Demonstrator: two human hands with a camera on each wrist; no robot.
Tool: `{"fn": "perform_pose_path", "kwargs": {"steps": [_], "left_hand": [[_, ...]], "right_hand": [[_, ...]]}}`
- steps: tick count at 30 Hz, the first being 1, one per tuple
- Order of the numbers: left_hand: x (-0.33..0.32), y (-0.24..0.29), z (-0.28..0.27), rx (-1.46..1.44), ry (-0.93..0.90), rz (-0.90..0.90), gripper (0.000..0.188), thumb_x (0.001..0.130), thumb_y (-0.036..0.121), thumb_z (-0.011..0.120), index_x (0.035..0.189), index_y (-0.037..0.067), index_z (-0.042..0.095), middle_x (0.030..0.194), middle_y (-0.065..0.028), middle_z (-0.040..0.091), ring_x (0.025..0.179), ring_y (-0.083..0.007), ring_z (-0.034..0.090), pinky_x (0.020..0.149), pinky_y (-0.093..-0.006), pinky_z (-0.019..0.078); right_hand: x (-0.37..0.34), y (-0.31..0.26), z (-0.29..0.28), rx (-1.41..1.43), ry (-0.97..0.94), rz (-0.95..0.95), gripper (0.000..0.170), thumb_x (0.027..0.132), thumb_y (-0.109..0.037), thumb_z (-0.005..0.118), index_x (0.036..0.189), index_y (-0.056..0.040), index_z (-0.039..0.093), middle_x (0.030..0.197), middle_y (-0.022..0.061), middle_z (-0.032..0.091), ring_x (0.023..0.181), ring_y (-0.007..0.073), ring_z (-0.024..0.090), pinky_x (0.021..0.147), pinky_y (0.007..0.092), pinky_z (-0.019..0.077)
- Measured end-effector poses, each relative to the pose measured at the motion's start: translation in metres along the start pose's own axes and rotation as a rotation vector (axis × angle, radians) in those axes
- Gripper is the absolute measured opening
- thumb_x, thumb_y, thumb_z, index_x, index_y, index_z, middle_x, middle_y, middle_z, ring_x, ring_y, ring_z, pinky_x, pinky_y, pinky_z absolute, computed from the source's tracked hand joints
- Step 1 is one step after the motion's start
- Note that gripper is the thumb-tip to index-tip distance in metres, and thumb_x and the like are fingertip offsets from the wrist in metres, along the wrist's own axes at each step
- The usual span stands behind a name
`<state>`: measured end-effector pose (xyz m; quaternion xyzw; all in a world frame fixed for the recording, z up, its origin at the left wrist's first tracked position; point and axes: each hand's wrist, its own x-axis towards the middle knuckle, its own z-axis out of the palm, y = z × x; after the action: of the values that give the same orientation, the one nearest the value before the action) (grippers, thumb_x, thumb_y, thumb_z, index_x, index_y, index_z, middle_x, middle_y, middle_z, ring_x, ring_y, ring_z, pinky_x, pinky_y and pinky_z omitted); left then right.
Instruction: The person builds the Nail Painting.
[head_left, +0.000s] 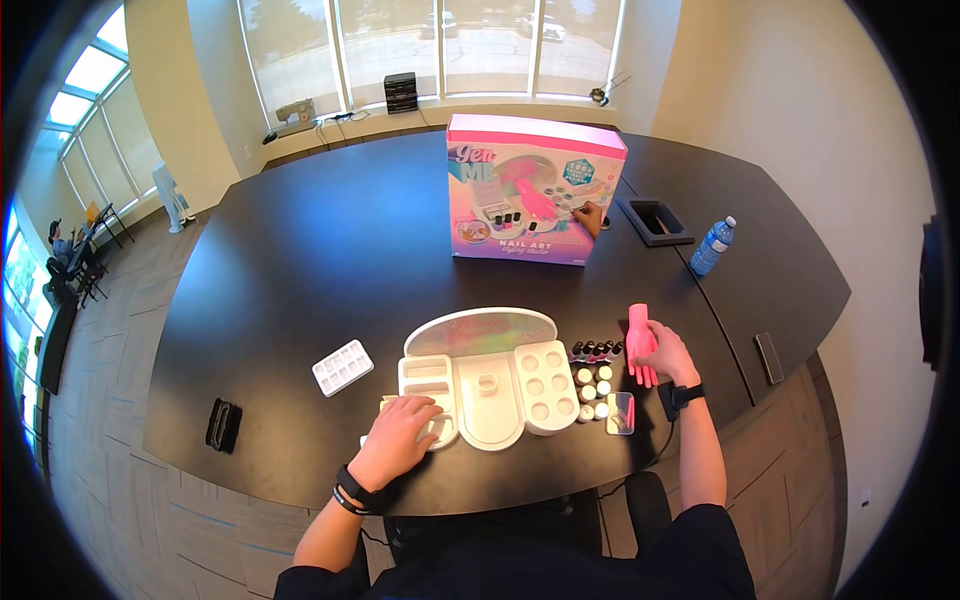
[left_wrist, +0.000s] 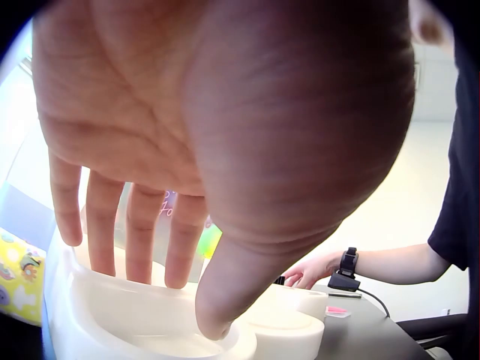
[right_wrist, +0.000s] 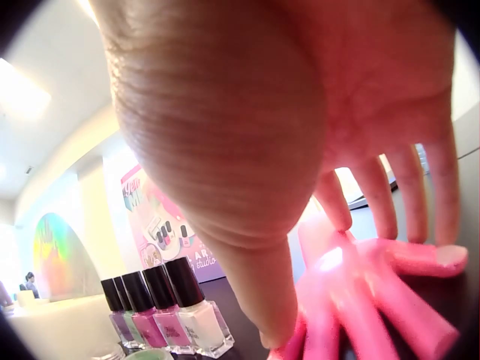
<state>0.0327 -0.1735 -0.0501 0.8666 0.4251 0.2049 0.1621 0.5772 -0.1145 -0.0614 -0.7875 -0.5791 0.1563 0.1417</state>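
Where light strikes, the splayed model hand (right_wrist: 351,281) gleams glossy pink.

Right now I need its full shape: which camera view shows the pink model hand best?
The head view: the pink model hand shows from wrist to fingers, partly covered by the right hand. The right wrist view is closer, but its bottom edge cuts off some fingers. The left wrist view shows none discernible.

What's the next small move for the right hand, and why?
Probably curl the right hand securely around the pink model hand: thumb and fairly straight fingers already straddle it, and it lies loose on the black table, apart from the white nail station.
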Motion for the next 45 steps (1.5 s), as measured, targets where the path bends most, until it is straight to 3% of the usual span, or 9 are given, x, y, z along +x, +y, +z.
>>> {"fn": "perform_pose_path", "kwargs": {"steps": [7,17,21,32,42,45], "left_hand": [[0.001,0.002,-0.003,0.010,-0.009,0.003,0.041,0.088,0.010,0.080,0.128,0.007,0.070,0.128,-0.0117,0.071,0.120,-0.0342,0.065,0.108,-0.0460,0.0500],[0.001,0.005,-0.005,-0.025,-0.026,-0.022,0.040,0.088,0.010,0.079,0.128,0.006,0.070,0.127,-0.0133,0.071,0.121,-0.0358,0.065,0.113,-0.0486,0.0480],[0.000,0.005,-0.005,-0.028,-0.017,-0.017,0.043,0.088,0.010,0.081,0.129,0.007,0.070,0.129,-0.0119,0.071,0.122,-0.0346,0.065,0.107,-0.0462,0.0515],[0.001,0.008,-0.007,-0.054,-0.010,-0.031,0.037,0.090,0.011,0.079,0.126,0.005,0.071,0.127,-0.0132,0.071,0.122,-0.0357,0.064,0.109,-0.0470,0.0507],[0.001,0.006,-0.006,-0.051,0.011,-0.017,0.038,0.090,0.013,0.080,0.127,0.005,0.071,0.128,-0.0135,0.072,0.121,-0.0362,0.065,0.107,-0.0466,0.0519],[0.001,0.005,-0.005,-0.049,0.010,-0.019,0.040,0.089,0.012,0.080,0.128,0.006,0.071,0.129,-0.0133,0.072,0.121,-0.0360,0.066,0.106,-0.0463,0.0526]], "right_hand": [[0.002,0.005,0.004,-0.005,0.018,0.011,0.101,0.067,-0.034,0.101,0.155,-0.0095,0.057,0.142,0.0170,0.068,0.134,0.0366,0.063,0.113,0.0465,0.0531],[0.005,0.021,0.006,0.056,0.033,-0.017,0.097,0.069,-0.031,0.101,0.154,-0.0098,0.060,0.144,0.0165,0.068,0.134,0.0363,0.064,0.113,0.0463,0.0536],[0.003,0.021,0.006,0.072,0.056,-0.025,0.096,0.069,-0.029,0.101,0.153,-0.0090,0.061,0.142,0.0168,0.069,0.133,0.0365,0.065,0.112,0.0459,0.0539],[0.003,0.017,0.003,0.096,0.044,0.039,0.106,0.069,-0.022,0.099,0.161,-0.0040,0.049,0.144,0.0236,0.066,0.128,0.0371,0.069,0.110,0.0445,0.0568],[0.006,0.040,0.007,0.167,0.127,0.016,0.108,0.069,-0.016,0.097,0.163,-0.0022,0.046,0.140,0.0199,0.063,0.123,0.0334,0.069,0.108,0.0421,0.0575],[0.005,0.045,0.004,0.388,0.117,-0.003,0.108,0.070,-0.016,0.097,0.164,-0.0030,0.046,0.141,0.0173,0.063,0.122,0.0305,0.068,0.105,0.0417,0.0583]]}}
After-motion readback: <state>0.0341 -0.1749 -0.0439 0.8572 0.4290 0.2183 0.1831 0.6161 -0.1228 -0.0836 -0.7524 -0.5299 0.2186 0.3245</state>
